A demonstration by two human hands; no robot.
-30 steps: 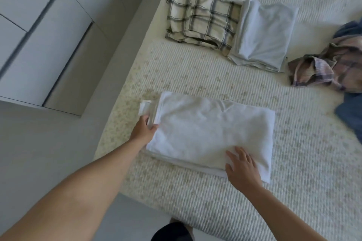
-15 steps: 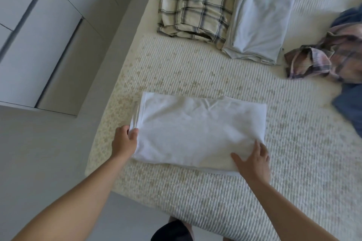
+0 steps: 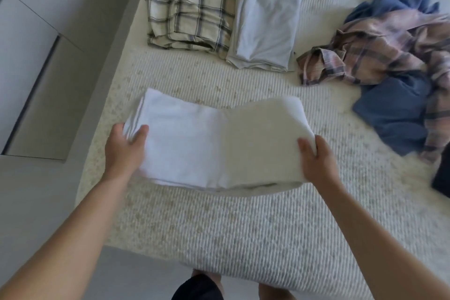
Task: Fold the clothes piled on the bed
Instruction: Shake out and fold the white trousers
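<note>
Gripping folded white towel (image 3: 219, 143), left hand (image 3: 126, 146) and right hand (image 3: 316, 158) clamped on its ends

- Left hand (image 3: 125, 147) fingers sit under the white folded cloth (image 3: 214, 143); only thumb shows.
- Right hand (image 3: 316, 161): same, fingers hidden.
- Dark item (image 3: 442, 175) cut by right edge; unidentifiable.
- Clothes pile (image 3: 389, 56) runs past the right edge, motion-blurred.

A folded white cloth (image 3: 219, 143) sits near the front — beyond it a folded plaid shirt (image 3: 187, 22) touches a folded pale-grey garment (image 3: 265, 29); unfolded pink-plaid and blue clothes (image 3: 389, 56) lie heaped far right.
</note>
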